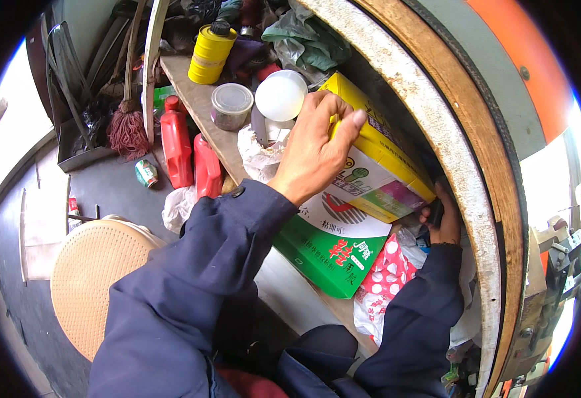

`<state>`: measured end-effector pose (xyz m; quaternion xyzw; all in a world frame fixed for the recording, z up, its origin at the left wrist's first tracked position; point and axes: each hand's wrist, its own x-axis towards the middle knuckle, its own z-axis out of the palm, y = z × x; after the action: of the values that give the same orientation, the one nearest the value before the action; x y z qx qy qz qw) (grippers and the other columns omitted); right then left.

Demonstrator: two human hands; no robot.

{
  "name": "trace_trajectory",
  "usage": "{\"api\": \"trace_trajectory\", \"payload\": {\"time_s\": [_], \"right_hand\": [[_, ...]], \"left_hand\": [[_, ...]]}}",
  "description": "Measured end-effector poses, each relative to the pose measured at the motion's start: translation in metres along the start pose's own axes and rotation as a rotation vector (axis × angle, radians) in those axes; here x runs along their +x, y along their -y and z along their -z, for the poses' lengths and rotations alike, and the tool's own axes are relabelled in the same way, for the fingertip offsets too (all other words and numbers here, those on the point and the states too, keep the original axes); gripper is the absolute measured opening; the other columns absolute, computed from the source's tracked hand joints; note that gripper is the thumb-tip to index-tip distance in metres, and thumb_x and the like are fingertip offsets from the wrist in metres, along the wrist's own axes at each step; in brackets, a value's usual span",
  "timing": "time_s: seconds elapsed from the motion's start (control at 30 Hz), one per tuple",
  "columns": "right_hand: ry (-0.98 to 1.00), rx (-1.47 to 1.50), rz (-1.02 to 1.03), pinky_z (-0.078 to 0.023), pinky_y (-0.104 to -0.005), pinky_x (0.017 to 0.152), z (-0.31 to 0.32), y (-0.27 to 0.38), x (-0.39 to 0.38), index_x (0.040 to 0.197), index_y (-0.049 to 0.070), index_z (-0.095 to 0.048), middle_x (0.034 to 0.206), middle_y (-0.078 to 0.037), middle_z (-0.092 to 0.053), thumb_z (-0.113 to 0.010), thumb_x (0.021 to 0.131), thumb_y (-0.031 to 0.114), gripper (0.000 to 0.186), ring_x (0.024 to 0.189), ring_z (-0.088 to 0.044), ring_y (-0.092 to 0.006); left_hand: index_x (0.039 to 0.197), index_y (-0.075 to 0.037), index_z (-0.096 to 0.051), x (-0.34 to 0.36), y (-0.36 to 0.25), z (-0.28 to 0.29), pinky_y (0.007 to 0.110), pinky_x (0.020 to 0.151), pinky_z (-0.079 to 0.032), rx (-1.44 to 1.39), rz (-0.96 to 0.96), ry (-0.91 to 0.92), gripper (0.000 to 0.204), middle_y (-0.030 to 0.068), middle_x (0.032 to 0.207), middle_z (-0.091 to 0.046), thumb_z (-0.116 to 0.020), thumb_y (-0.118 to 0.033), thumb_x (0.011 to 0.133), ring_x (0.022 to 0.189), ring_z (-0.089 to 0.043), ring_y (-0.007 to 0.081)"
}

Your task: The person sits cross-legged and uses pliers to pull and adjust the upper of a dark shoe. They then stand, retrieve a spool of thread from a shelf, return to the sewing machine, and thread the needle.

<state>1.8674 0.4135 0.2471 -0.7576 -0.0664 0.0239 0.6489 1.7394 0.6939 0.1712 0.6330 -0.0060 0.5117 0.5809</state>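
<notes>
Aslant over a green-and-white box (pixel 330 268), a yellow carton (pixel 385 174) leans in a worker's reach, and we see the left hand (pixel 320 142) clamped on its upper edge, fingers curled and thumb folded toward them. At the carton's lower right corner, the right hand (pixel 444 222) is half hidden; we cannot tell whether its fingers grip the cardboard.

We judge the hold lopsided: should the left fingers slip off that narrow edge, the carton could slide down the box beneath. A sudden leftward swing could also knock the round white container (pixel 281 95) or the lidded tub (pixel 231 106), both close to the hand on the wooden surface (pixel 194 99). A red-and-white dotted bag (pixel 391 265), bunched near the right sleeve, might snag.

As for lettering, we find printed characters and a green picture on the carton, and bold red and small white characters on the box. Red print marks the bag's pale part, while the label on a yellow ridged bottle (pixel 211 54) is too small for us to read.
</notes>
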Motion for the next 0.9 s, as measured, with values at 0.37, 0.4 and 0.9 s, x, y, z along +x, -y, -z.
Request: {"api": "trace_trajectory", "payload": {"time_s": [0.37, 0.4, 0.9], "right_hand": [[0.291, 0.301, -0.384, -0.035, -0.0384, 0.044, 0.007, -0.038, 0.001, 0.107, 0.016, -0.064, 0.081, -0.006, -0.064, -0.054, 0.097, 0.063, 0.050, 0.040, -0.039, -0.0197], [0.249, 0.330, -0.420, -0.036, -0.0387, 0.046, 0.005, -0.037, 0.000, 0.110, 0.014, -0.063, 0.082, -0.007, -0.064, -0.054, 0.097, 0.061, 0.049, 0.041, -0.040, -0.0198], [0.210, -0.098, -0.233, -0.038, -0.0296, 0.046, 0.005, -0.016, 0.005, 0.112, 0.009, -0.067, 0.086, -0.007, -0.068, -0.060, 0.099, 0.057, 0.051, 0.047, -0.049, -0.0183]], "left_hand": [[0.150, 0.006, -0.042, -0.013, 0.003, 0.010, 0.046, 0.111, -0.043, -0.056, 0.446, 0.090, 0.079, 0.0332, 0.140, -0.057, -0.056, -0.048, 0.095, 0.131, -0.056, 0.0467], [0.149, 0.007, -0.044, -0.011, 0.005, 0.006, 0.046, 0.111, -0.043, -0.035, 0.422, 0.081, 0.078, 0.0334, 0.139, -0.058, -0.055, -0.049, 0.095, 0.130, -0.057, 0.0467], [0.126, -0.009, -0.067, 0.045, 0.046, -0.009, 0.048, 0.088, -0.058, 0.367, -0.128, 0.188, 0.034, 0.0304, 0.118, -0.067, -0.054, -0.009, 0.095, 0.102, -0.069, 0.0477]]}}
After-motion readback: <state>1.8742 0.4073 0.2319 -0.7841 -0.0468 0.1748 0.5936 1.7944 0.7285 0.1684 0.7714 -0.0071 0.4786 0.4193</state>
